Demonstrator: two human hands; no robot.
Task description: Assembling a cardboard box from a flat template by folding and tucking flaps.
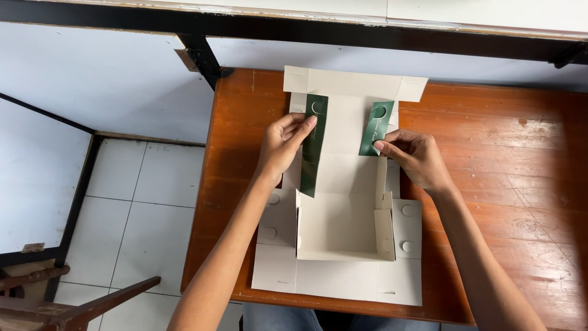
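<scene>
Pinching with both hands, we hold the flat, unfolded white cardboard box blank [343,184] on the brown wooden table [490,184]: our left hand [283,147] grips its left green side flap [312,144], our right hand [416,156] its right green side flap [376,127].

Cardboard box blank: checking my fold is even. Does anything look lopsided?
Slightly. The right green flap under the right hand tilts and looks shorter than the left green flap held by the left hand. No tears show on the box blank.
</scene>
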